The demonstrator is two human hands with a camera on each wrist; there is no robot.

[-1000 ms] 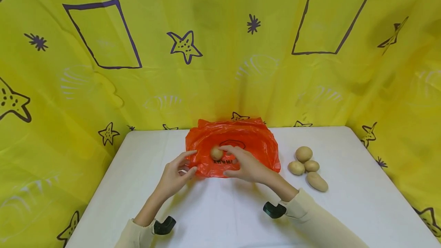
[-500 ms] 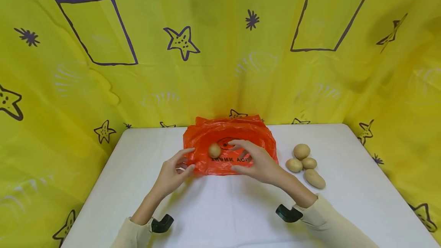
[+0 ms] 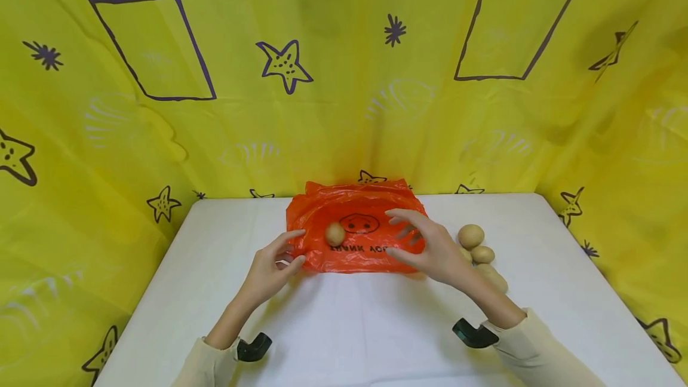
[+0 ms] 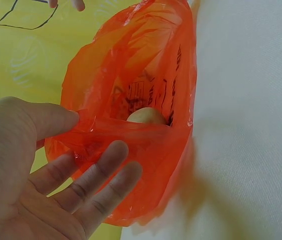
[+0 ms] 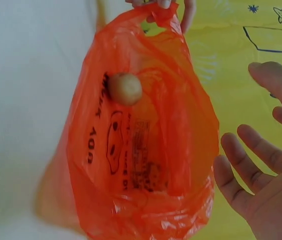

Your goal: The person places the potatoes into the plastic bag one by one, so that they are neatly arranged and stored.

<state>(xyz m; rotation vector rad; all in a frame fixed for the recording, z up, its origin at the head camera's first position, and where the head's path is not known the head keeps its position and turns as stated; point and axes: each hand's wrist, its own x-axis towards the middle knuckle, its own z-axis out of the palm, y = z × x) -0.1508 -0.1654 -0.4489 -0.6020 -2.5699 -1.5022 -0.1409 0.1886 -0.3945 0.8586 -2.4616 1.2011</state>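
Observation:
An orange-red plastic bag with black print lies with its mouth spread towards me. My left hand pinches its left side; the left wrist view shows thumb and fingers on the thin plastic. Inside the bag, near that hand, rests a single round potato. Off the bag's right side, my right hand holds nothing, its fingers spread and slightly bent. It partly covers the loose potatoes behind it in the head view.
Several potatoes sit in a cluster on the white table, right of the bag. A yellow curtain with drawn stars surrounds the table's back and sides. Dark wrist cameras are worn at both cuffs.
My right hand has drawn away from the potato in the bag and moved right, across the bag's right edge. The left hand keeps its hold, and the potato stays in the bag.

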